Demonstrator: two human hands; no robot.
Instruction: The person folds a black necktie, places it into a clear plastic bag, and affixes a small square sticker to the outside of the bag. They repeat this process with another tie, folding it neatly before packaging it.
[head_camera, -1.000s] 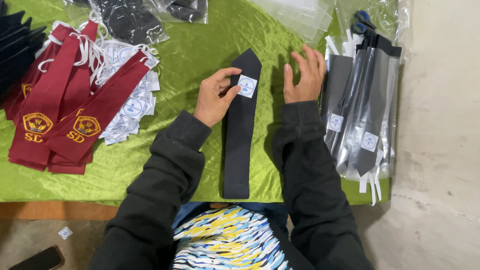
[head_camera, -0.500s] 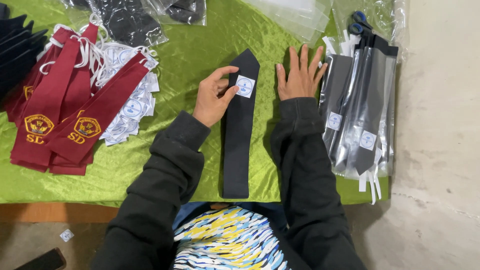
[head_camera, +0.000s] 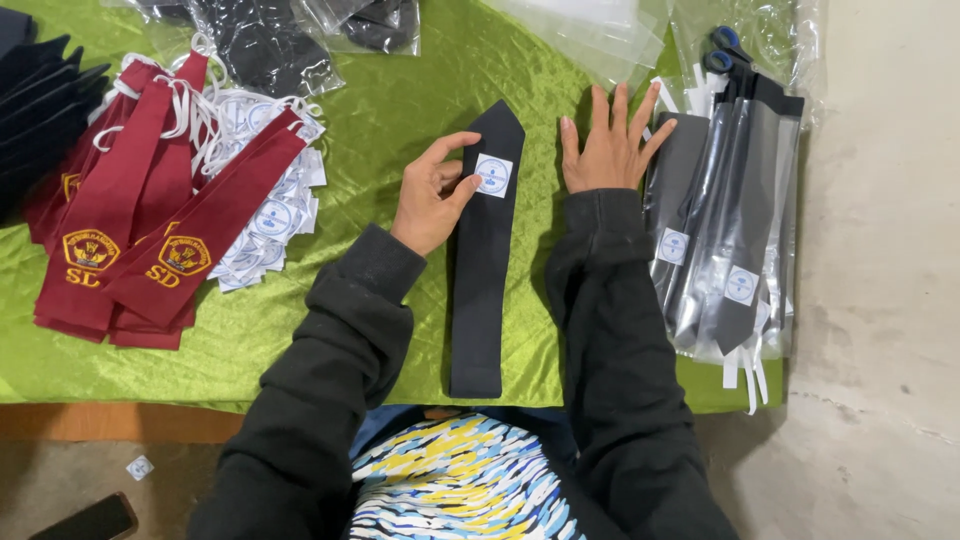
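- My left hand (head_camera: 432, 200) is on the black tie (head_camera: 485, 260), thumb and fingers pinching at the white label (head_camera: 493, 176) near its pointed end.
- The tie lies flat and lengthwise on the green cloth (head_camera: 400, 110), between my two forearms, point away from me.
- My right hand (head_camera: 608, 145) lies flat on the cloth just right of the tie, fingers spread and loose, gripping nothing.
- The fingertips of that hand reach toward the bagged ties (head_camera: 730, 230) stacked at the right edge.
- Blue-handled scissors (head_camera: 722, 50) lie at the top of that stack.
- Maroon ties (head_camera: 140, 230) with gold crests are piled at left, over a heap of loose labels (head_camera: 265, 200).
- A phone (head_camera: 85, 520) lies on the floor at lower left.
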